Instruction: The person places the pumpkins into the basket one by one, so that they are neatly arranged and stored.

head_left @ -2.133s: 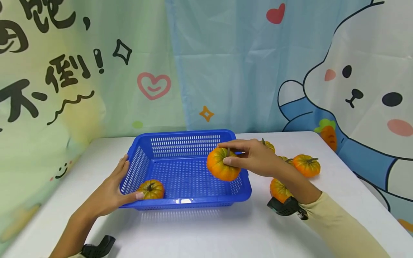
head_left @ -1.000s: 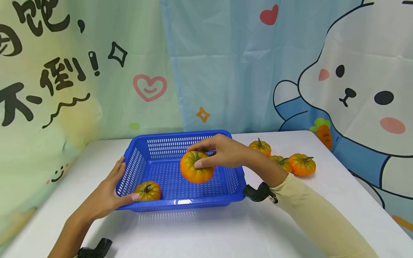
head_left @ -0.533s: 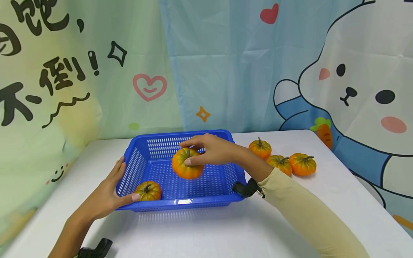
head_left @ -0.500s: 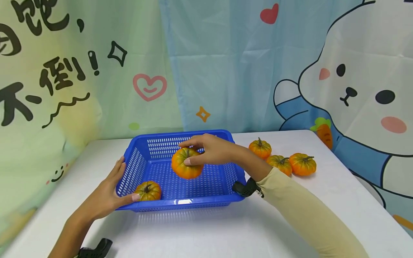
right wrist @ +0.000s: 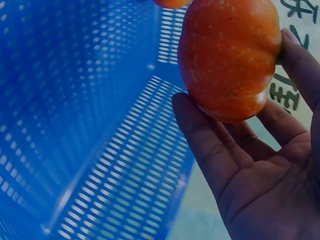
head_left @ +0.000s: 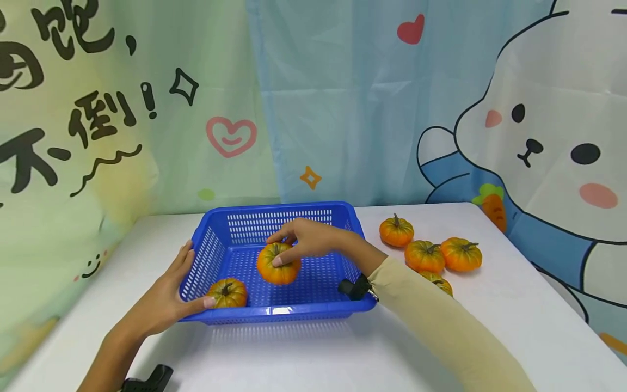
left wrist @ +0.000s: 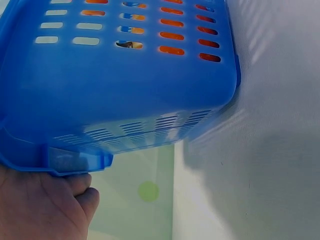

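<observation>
A blue perforated plastic basket stands on the white table. My left hand grips its left end, thumb over the front rim and fingers along the outside; the left wrist view shows that hand at the basket's rim. Inside the basket, my right hand holds a small orange pumpkin between thumb and fingers. The right wrist view has the fingers around this pumpkin, over the basket's mesh. Whether it touches the floor, I cannot tell. Another small pumpkin lies in the front left corner.
Several more small pumpkins stand to the right of the basket on the table, among them one at the back and one farthest right. My right sleeve partly hides the nearest one. A printed curtain hangs behind the table.
My right hand has carried the pumpkin left from the basket's right side, then lowered it further into the basket. The left hand has kept its grip on the basket.
</observation>
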A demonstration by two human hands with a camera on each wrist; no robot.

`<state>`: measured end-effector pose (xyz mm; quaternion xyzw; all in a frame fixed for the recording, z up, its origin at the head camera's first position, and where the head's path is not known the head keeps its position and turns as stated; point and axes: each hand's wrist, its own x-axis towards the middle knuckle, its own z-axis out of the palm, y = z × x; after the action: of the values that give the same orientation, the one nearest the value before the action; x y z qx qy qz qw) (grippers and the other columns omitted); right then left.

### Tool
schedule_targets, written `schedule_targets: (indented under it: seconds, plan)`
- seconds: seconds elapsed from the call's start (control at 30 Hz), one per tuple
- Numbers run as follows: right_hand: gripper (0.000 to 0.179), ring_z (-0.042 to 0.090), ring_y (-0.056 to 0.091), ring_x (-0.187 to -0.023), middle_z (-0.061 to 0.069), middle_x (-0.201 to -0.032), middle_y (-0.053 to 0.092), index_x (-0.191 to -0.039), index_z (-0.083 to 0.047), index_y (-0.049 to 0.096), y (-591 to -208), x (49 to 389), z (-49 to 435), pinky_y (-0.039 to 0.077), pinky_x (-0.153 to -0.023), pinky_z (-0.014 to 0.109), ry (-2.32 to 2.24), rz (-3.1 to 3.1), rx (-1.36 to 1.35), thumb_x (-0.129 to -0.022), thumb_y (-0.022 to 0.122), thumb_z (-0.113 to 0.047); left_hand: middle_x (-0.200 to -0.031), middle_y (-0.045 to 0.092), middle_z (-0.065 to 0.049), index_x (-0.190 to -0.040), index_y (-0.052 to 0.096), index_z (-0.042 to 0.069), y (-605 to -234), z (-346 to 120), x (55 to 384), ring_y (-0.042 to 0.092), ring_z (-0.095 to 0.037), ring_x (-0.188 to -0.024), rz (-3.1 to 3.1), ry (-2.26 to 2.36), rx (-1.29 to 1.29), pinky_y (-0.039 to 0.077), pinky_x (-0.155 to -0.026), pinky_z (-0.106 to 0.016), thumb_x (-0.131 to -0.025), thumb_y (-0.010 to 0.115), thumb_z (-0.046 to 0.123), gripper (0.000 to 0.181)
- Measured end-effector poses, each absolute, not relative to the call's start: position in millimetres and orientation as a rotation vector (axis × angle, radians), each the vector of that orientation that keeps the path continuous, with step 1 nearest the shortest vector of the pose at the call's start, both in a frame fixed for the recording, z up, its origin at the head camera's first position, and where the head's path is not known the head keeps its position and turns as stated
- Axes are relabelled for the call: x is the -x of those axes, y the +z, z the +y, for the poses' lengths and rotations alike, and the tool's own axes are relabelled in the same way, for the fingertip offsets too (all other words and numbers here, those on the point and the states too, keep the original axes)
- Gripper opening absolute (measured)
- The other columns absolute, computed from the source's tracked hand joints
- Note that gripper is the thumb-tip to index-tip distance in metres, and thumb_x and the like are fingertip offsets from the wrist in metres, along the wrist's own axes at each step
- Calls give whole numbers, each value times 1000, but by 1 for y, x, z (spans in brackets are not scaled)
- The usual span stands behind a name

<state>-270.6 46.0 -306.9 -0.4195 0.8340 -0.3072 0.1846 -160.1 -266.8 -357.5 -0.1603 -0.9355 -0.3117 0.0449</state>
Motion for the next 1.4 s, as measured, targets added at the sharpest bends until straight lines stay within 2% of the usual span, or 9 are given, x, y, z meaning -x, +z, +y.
schedule_targets:
  seconds: [0.23,0.6,0.93,1.17,1.4]
  plan:
    - [47,18,61,-108,0,-116,67,-130,-9,63,-314,271,44,50,-89,24,-808,2338,1164,-88,73,-26,-162,-3,-13,-155,8,0,-356,-266,158,9,-48,-142,-2852,-947,498,21,-99,-75,-79,75,41,109]
    - [48,15,61,-106,0,-118,67,-129,-7,64,-317,266,26,51,-84,21,-667,2286,1159,-87,75,-28,-162,-4,-12,-155,7,2,-353,-269,157,9,-49,-142,-2861,-950,483,21,-99,-75,-80,74,42,108]
    - [45,13,58,-111,-4,-115,67,-128,-11,66,-320,262,22,48,-90,23,-447,2302,1144,-88,73,-31,-162,-4,-11,-155,8,2,-353,-269,158,7,-46,-144,-2849,-949,509,20,-99,-75,-81,73,41,107]
    - [38,12,61,-107,0,-114,68,-126,-8,66,-327,261,20,48,-90,21,-474,2250,1145,-90,72,-17,-162,-4,-12,-155,8,1,-354,-268,157,10,-48,-142,-2853,-947,494,22,-100,-74,-80,74,42,108]
    - [44,13,59,-112,0,-118,67,-132,-11,62,-330,262,23,47,-91,22,-417,2263,1113,-89,72,-13,-162,-4,-12,-155,7,1,-357,-266,158,10,-49,-142,-2856,-943,489,22,-100,-74,-80,74,43,109]
